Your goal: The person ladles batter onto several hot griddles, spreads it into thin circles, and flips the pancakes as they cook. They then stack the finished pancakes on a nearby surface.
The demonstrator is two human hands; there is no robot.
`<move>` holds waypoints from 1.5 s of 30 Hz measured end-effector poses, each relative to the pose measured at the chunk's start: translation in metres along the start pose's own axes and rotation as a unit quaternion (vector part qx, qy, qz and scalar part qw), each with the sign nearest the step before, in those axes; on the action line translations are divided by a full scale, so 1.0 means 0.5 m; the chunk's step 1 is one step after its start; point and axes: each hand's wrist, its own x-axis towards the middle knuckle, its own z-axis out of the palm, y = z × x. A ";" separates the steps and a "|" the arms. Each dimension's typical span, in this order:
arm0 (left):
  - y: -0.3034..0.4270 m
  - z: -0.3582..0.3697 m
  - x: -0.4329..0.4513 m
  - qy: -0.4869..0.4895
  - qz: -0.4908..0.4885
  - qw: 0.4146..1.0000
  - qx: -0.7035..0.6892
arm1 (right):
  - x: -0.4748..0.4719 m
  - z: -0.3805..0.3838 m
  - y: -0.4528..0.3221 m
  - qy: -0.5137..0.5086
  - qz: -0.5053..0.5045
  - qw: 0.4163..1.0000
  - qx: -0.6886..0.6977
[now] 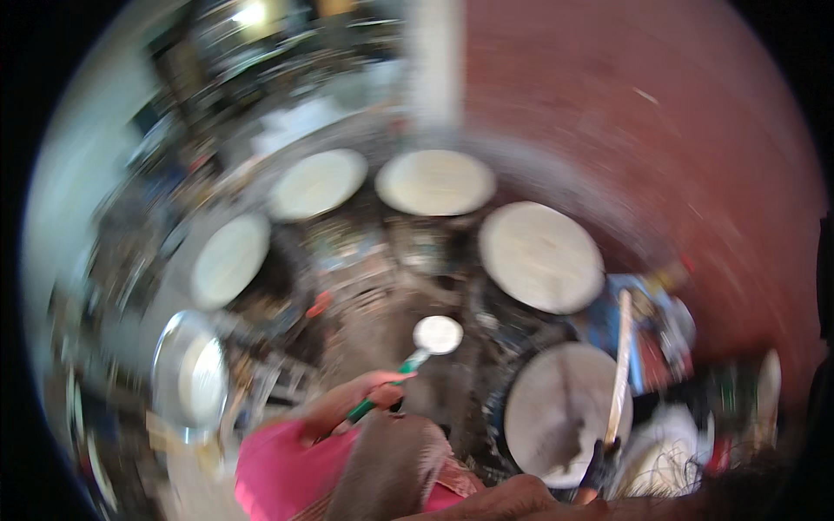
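My left hand (384, 389) grips the green handle of a ladle (438, 335). Its round bowl looks full of something white, and it is held over the floor amid a ring of round pans. At the lower right, my right hand (594, 465), in a dark covering that looks like a glove, holds a long flat wooden stick (622, 365). The stick slants up past the right side of the nearest round pan (554, 410), whose pale surface carries a dark shadow. Motion blur hides whether the stick touches the pan.
Around the arc stand more round pale-topped pans (541, 257), (435, 182), (318, 184), (231, 260). A metal basin (171, 365) with white contents sits at left. A red wall (651, 130) bounds the right. Blurred packets (642, 338) lie beside the right-hand pans.
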 end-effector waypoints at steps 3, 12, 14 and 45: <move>-0.024 -0.070 -0.095 -0.028 0.046 0.978 -0.201 | 0.007 0.187 -0.166 -0.092 -0.163 0.982 0.008; -0.372 -0.306 -0.503 -0.052 0.549 0.812 -0.189 | -0.379 0.662 -0.735 -0.433 -0.556 0.710 -0.019; -0.430 -0.382 -0.597 0.038 0.633 0.759 -0.148 | -0.543 0.756 -0.871 -0.430 -0.625 0.651 0.005; -0.503 -0.372 -1.380 0.274 0.735 0.598 -0.162 | -1.255 0.742 -1.368 -0.470 -0.641 0.557 0.241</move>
